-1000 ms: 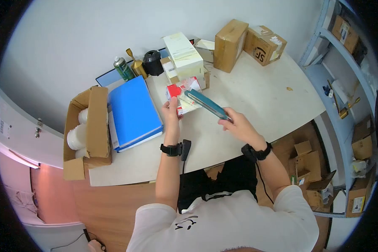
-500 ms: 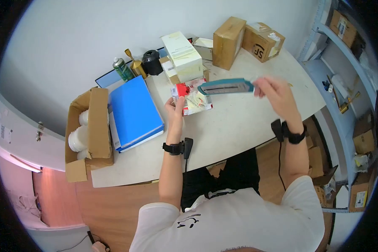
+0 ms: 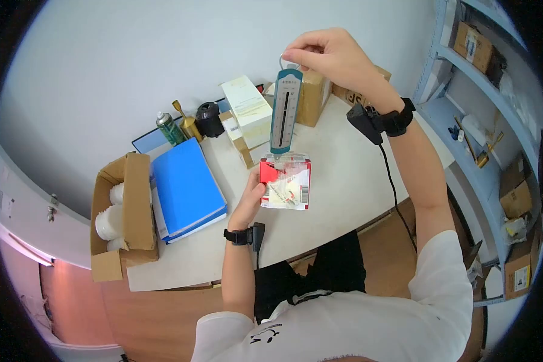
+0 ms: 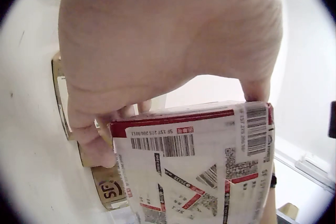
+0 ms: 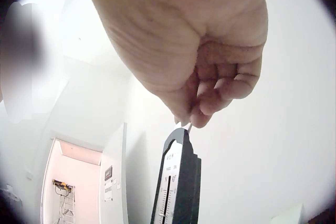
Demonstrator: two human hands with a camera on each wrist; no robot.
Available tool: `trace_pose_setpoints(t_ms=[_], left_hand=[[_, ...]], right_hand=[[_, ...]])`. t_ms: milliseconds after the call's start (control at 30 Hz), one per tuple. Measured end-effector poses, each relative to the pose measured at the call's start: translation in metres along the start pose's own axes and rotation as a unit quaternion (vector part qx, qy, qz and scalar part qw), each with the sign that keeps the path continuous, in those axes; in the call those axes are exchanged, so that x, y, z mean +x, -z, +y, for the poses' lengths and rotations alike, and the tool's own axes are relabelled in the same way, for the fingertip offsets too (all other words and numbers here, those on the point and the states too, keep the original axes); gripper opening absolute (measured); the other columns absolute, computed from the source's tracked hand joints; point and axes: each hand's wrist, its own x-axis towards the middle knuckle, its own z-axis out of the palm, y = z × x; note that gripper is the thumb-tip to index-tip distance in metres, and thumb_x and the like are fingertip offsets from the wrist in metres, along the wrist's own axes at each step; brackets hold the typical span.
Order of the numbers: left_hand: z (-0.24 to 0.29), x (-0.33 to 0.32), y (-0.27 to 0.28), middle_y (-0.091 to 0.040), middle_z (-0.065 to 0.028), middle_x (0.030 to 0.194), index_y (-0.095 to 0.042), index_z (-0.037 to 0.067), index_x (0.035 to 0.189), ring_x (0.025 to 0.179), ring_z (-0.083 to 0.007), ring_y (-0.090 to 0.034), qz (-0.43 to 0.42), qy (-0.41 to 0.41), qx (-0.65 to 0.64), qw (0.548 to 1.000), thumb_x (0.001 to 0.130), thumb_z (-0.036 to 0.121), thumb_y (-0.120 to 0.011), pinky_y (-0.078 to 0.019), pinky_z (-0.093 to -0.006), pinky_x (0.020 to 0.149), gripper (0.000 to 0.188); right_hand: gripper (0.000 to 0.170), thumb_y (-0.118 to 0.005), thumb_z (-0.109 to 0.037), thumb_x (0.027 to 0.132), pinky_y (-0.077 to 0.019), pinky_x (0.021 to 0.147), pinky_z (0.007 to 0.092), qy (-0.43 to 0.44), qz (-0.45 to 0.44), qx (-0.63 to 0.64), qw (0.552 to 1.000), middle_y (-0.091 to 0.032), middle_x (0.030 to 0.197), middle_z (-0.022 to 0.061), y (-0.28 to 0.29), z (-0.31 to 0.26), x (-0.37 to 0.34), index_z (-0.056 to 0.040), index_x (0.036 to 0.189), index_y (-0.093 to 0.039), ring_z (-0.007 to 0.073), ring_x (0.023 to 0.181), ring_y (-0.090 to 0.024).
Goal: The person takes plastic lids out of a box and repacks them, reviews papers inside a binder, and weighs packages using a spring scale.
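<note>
A teal spring scale [image 3: 285, 111] with a white graduated face hangs upright in the head view. My right hand [image 3: 338, 57] pinches the ring at its top between thumb and fingertips; the right wrist view shows the same pinch over the scale [image 5: 170, 182]. Just under the scale's lower end is a small red and white box [image 3: 286, 196] with clear tape and labels. My left hand [image 3: 249, 202] grips this box by its left side. In the left wrist view the thumb and fingers span the box [image 4: 194, 166], whose face carries barcodes and shipping labels.
Blue binders [image 3: 187, 187] and an open cardboard box [image 3: 140, 205] with white rolls stand on the left of the white table [image 3: 338, 181]. A spray can [image 3: 170, 128], a black container [image 3: 209, 119], a white box [image 3: 251, 108] and brown cartons [image 3: 314, 99] line the back. Shelves [image 3: 464, 120] stand at right.
My right hand has raised the spring scale from a slanting, then level position to hanging upright by its ring. The left hand's box has turned its labelled face up beneath it.
</note>
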Motion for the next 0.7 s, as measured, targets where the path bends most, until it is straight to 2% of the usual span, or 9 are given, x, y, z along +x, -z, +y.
trace_pose_setpoints(t_ms=[167,233,400,433,467,533,633,700], left_hand=[[-0.006,-0.002,0.003,-0.041,-0.0098,0.152,-0.028,0.003,0.154,0.14,-0.02,-0.04,0.007,0.028,-0.053,0.998,0.09,0.068,-0.06,-0.032,-0.037,0.116,0.097],[-0.009,-0.004,0.003,-0.04,-0.0091,0.154,-0.026,0.003,0.156,0.141,-0.0194,-0.039,0.006,0.037,-0.068,0.997,0.091,0.069,-0.058,-0.0325,-0.037,0.116,0.098],[-0.003,-0.001,0.002,-0.035,-0.0071,0.16,-0.025,0.005,0.157,0.146,-0.0228,-0.036,-0.009,0.025,-0.15,0.988,0.099,0.069,-0.035,-0.0255,-0.041,0.12,0.087],[-0.002,-0.001,0.001,-0.035,-0.0071,0.16,-0.025,0.005,0.157,0.146,-0.0228,-0.036,-0.008,0.026,-0.15,0.988,0.099,0.069,-0.035,-0.0255,-0.041,0.12,0.087],[0.0,0.0,0.001,-0.035,-0.0073,0.16,-0.025,0.006,0.157,0.146,-0.0233,-0.034,-0.003,0.027,-0.155,0.988,0.099,0.07,-0.031,-0.0239,-0.0419,0.12,0.087],[0.003,0.003,-0.001,-0.035,-0.0076,0.161,-0.025,0.006,0.158,0.147,-0.0239,-0.033,0.002,0.026,-0.162,0.987,0.1,0.07,-0.027,-0.0224,-0.0427,0.121,0.086],[0.005,0.007,0.0,-0.035,-0.0075,0.161,-0.025,0.007,0.158,0.147,-0.0246,-0.033,0.031,0.039,-0.182,0.982,0.099,0.072,-0.026,-0.0234,-0.0438,0.12,0.088],[0.0,0.013,0.007,-0.035,-0.0075,0.161,-0.025,0.009,0.158,0.147,-0.0253,-0.035,0.053,0.014,-0.209,0.976,0.101,0.071,-0.025,-0.0245,-0.0445,0.12,0.084]], right_hand=[[0.023,-0.07,-0.022,0.093,-0.0467,0.063,0.0234,0.042,-0.022,-0.008,0.999,-0.069,0.075,0.002,-0.007,-0.019,0.017,-0.0007,0.096,-0.077,0.0076,0.069,-0.059],[0.023,-0.071,-0.026,0.089,-0.0475,0.061,0.0273,0.096,-0.011,0.007,0.995,-0.07,0.072,0.0074,-0.011,-0.024,0.021,-0.0045,0.093,-0.079,0.0137,0.064,-0.061],[0.023,-0.071,-0.026,0.089,-0.0483,0.062,0.0273,0.134,-0.015,-0.017,0.991,-0.07,0.072,0.0072,-0.014,-0.031,0.033,-0.0049,0.093,-0.079,0.0137,0.065,-0.062],[0.024,-0.07,-0.027,0.089,-0.0485,0.062,0.0273,0.154,-0.009,-0.037,0.987,-0.07,0.073,0.0068,-0.012,-0.036,0.035,-0.0049,0.093,-0.079,0.0134,0.065,-0.062],[0.024,-0.07,-0.027,0.089,-0.0485,0.062,0.0273,0.154,-0.01,-0.037,0.987,-0.07,0.073,0.0068,-0.008,-0.041,0.036,-0.0049,0.093,-0.079,0.0134,0.065,-0.062],[0.022,-0.07,-0.019,0.091,-0.0512,0.066,0.0265,0.059,-0.06,0.025,0.996,-0.074,0.078,0.0099,0.001,-0.052,0.037,0.0016,0.096,-0.077,0.0134,0.07,-0.065],[0.023,-0.07,-0.02,0.09,-0.0506,0.067,0.0274,0.046,-0.054,0.008,0.997,-0.075,0.08,0.0121,0.005,-0.054,0.042,0.0002,0.097,-0.077,0.0139,0.07,-0.065],[0.023,-0.07,-0.02,0.09,-0.0506,0.066,0.0274,0.048,-0.045,0.006,0.998,-0.075,0.08,0.012,0.008,-0.056,0.043,0.0005,0.097,-0.077,0.0141,0.07,-0.065]])
